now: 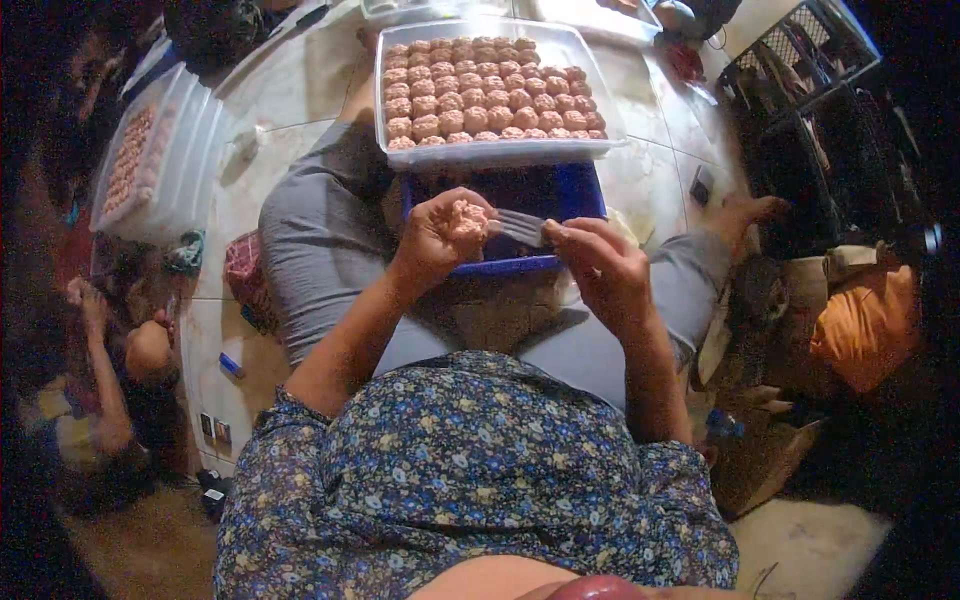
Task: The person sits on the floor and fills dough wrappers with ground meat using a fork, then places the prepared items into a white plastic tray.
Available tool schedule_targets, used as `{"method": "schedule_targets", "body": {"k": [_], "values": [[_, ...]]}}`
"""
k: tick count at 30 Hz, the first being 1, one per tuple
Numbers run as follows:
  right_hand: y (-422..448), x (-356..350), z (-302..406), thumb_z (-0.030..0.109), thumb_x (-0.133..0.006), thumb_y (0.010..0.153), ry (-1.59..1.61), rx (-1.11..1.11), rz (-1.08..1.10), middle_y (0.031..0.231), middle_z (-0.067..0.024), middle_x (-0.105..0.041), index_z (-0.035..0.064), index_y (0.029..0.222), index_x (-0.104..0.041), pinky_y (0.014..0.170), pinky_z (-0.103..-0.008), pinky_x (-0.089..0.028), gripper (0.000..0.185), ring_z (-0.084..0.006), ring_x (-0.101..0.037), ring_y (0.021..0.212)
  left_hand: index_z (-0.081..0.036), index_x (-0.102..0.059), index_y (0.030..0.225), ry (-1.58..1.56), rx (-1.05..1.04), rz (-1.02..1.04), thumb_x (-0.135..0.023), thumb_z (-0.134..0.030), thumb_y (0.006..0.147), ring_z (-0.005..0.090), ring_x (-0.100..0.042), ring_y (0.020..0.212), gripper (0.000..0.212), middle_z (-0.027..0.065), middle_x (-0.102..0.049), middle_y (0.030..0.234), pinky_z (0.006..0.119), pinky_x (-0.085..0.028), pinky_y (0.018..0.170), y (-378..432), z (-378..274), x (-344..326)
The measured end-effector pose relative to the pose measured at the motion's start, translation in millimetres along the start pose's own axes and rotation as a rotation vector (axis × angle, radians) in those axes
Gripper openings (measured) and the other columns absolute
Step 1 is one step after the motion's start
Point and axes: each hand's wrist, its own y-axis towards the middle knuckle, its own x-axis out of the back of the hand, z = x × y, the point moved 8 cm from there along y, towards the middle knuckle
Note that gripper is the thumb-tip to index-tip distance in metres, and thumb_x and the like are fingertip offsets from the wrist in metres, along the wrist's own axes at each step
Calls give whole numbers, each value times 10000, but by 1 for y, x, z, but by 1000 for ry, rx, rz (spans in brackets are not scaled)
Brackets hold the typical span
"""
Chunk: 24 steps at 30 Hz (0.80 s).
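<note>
My left hand (442, 232) is closed around a rough pinkish ball (469, 219), which looks like those in the tub. In my right hand (606, 262) is a metal fork (519, 226), its tines pointing left at the ball, close to or touching it. Both hands are over the near part of a blue crate (525, 264) that stands between my legs. Across the far part of the crate lies a clear plastic tub (501, 154), holding several rows of similar pinkish balls (474, 118).
Stacked clear plastic tubs (199, 142) with more balls stand at the left, near another person's arm (109, 375). A phone (701, 185) and a blue lighter-like object (231, 365) lie on the tiled floor. A dark rack (832, 142) and orange cloth (870, 322) are at the right.
</note>
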Motion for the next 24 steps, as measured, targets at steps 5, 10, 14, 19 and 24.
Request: {"method": "schedule_targets", "body": {"k": [5,10,14,19,24], "values": [[-14,-21,-1,-40,-627,765,40,83,-5,923,-131,-614,29,1016,-632,672,-263,-512,260,-198,-617,792,-40,-564,859,47,-219,47,-649,-207,812,42,-508,641,193,-13,-553,709,192,-421,556,-2,-19,-19],[-11,-3,-5,-53,-623,744,256,-16,-103,929,-119,-617,44,1055,-629,665,-262,-509,326,-187,-618,795,-35,-561,852,76,-155,27,-679,-226,778,57,-523,655,236,7,-577,727,195,-425,563,-9,-24,-19],[-20,-14,-10,-48,-602,771,227,29,-39,909,-121,-624,42,1060,-624,673,-274,-509,303,-201,-622,786,-24,-551,847,223,-186,23,-680,-191,773,69,-535,666,224,13,-580,739,214,-462,607,-8,-24,-21],[-29,-3,-24,-38,-586,796,266,-114,-108,988,-113,-626,30,1095,-602,740,-282,-502,307,-184,-615,852,-10,-391,1199,49,-135,-7,-710,-122,749,119,-569,686,563,56,-584,797,262,-499,658,-6,-16,-15],[-74,-27,-68,-73,-545,814,809,-409,-232,1216,-93,-537,-3,1212,-505,912,-266,-416,406,-155,-547,1034,-45,-11,1401,135,-213,-36,-717,-125,739,173,-586,748,971,104,-590,852,299,-497,717,-2,-17,-28]]}}
